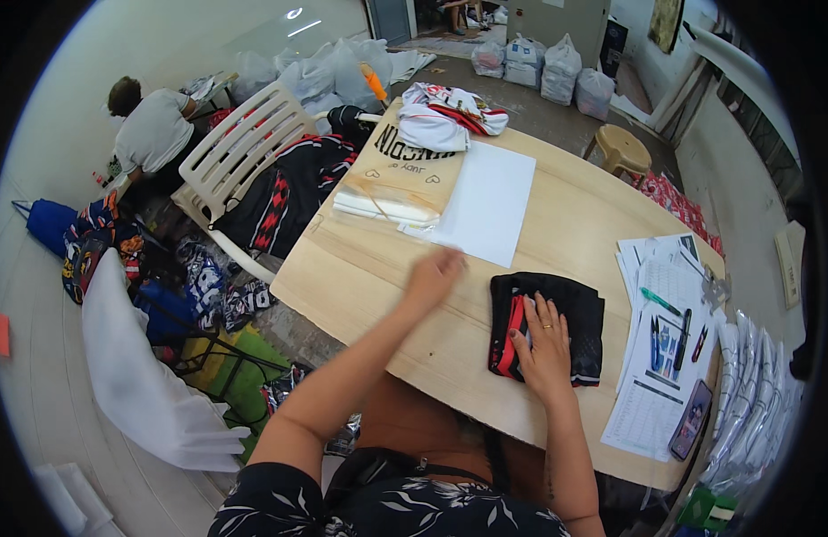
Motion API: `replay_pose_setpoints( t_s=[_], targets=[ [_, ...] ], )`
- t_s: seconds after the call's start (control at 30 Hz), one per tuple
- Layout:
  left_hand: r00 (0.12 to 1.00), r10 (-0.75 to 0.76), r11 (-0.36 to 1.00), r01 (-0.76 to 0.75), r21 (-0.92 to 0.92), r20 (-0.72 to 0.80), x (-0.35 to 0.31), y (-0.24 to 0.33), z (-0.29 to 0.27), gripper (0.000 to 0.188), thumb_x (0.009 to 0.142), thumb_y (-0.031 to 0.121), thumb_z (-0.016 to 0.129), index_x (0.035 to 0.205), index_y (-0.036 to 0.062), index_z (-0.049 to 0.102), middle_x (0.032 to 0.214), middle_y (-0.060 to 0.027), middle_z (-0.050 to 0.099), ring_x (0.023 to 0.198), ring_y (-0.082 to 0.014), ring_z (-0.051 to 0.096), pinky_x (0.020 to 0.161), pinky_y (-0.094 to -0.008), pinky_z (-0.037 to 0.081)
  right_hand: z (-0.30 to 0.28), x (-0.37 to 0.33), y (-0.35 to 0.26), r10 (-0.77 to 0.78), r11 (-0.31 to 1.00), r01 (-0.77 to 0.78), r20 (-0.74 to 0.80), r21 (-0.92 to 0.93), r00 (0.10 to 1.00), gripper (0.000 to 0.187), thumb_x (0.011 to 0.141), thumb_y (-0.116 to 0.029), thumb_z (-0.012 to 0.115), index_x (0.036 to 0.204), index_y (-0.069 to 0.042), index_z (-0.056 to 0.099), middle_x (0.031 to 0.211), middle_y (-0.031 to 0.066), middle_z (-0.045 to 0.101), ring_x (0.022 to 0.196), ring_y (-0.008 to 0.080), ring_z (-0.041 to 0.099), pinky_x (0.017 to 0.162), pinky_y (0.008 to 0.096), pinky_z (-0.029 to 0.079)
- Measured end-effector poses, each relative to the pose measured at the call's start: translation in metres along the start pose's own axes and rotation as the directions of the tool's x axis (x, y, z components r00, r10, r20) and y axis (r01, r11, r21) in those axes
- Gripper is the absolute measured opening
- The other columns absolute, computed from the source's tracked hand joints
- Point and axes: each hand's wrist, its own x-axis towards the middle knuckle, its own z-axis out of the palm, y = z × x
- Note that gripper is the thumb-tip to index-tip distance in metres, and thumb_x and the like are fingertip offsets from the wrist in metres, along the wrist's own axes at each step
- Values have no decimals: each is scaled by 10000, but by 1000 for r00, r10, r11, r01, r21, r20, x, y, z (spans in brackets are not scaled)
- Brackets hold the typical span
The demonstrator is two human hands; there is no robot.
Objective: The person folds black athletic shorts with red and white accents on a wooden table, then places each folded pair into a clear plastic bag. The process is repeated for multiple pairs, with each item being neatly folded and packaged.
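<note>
Hands (544, 345) on folded black garment (557, 322), papers (660, 358) beside.

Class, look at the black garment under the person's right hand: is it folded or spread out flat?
Folded. The black garment forms a compact rectangle with layered edges, red trim showing at its left side, and the right hand rests flat on it.

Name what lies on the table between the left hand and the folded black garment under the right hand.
Only bare wooden table separates the left hand from the black garment pressed by the right hand, as the head view shows.
</note>
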Motion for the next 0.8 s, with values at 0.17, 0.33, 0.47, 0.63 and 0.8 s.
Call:
replay_pose_setpoints(
  t_s=[0.17, 0.33, 0.47, 0.63, 0.8],
  targets=[
    [820, 391, 846, -142, 514, -417, 89, -43, -95, 196, 848, 130, 660, 1018, 35, 686, 1039, -169, 662, 1021, -356, 612, 887, -429, 490, 11, 2, 10, 55, 997, -59, -87, -49, 995, 596, 955, -314, 577, 1491, -112, 411, 1559, 137, 367, 1458, 337, 292, 1203, 487, 175],
    [836, 410, 799, -136, 586, -366, 98, -65, -145, 207, 843, 133, 682, 1007, 8, 682, 1064, -168, 659, 1022, -352, 612, 896, -427, 486, 13, 4, 7, 77, 992, -88, -124, -86, 989, 594, 959, -309, 573, 1485, -83, 413, 1557, 138, 372, 1452, 341, 302, 1201, 493, 176],
    [863, 488, 741, -330, 585, -131, 104, -67, -121, 285, 851, 207, 723, 1036, -7, 685, 1190, -185, 641, 1100, -353, 602, 950, -413, 468, 14, 6, 7, 74, 988, -90, -132, -122, 988, 592, 962, -304, 568, 1487, -80, 410, 1554, 141, 375, 1451, 344, 304, 1200, 494, 176],
    [865, 446, 573, -81, 816, -227, 128, -55, -76, 407, 833, 319, 754, 1120, 44, 664, 1292, -184, 595, 1205, -345, 551, 1118, -503, 298, 14, 6, 7, 88, 987, -100, -97, -125, 991, 592, 976, -313, 545, 1497, -79, 391, 1570, 140, 347, 1464, 339, 280, 1202, 494, 167],
    [958, 205, 873, -86, 480, -201, 138, -51, -85, 323, 849, 327, 722, 1038, 72, 660, 1098, -132, 649, 1075, -337, 584, 1078, -472, 350, 12, 6, 7, 78, 988, -89, -90, -123, 993, 592, 980, -307, 539, 1505, -83, 382, 1576, 141, 337, 1467, 340, 275, 1203, 495, 162]
  ],
)
